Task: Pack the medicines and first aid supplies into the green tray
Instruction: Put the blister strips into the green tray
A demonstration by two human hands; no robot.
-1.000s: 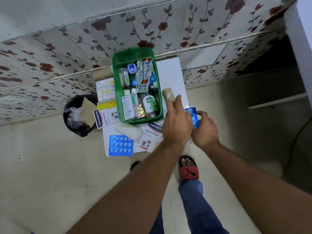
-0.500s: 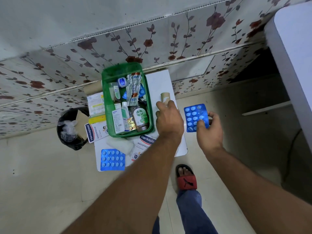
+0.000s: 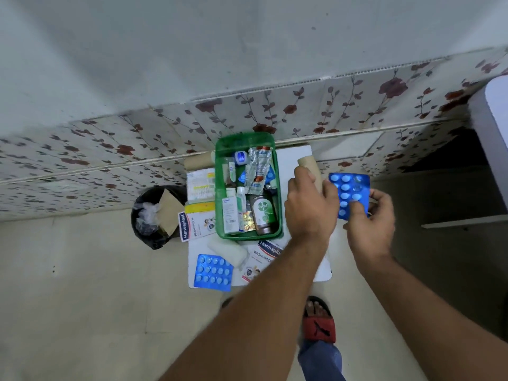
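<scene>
The left hand reached forward, knuckles up, its fingers curled round the lower end of a tan roll whose free end pointed toward twelve o'clock. The roll was at three o'clock of the green tray, apart from its rim. Whether it rested on the white tabletop could not be told.

The right hand, at three o'clock of the left, pinched a blue blister pack, thumb on its face and fingers behind its right edge. The pack hung past the tabletop's right edge, over the floor.

The tray sat at the far side of the tabletop, close to the flowered wall tiles, and was crowded with bottles and strips. A bare strip of tabletop ran between the tray's right wall and the table edge. At the tray's six o'clock lay a gauze roll, a Hansaplast box and, at the near left corner, a second blister pack. A black bin stood on the floor at nine o'clock.
</scene>
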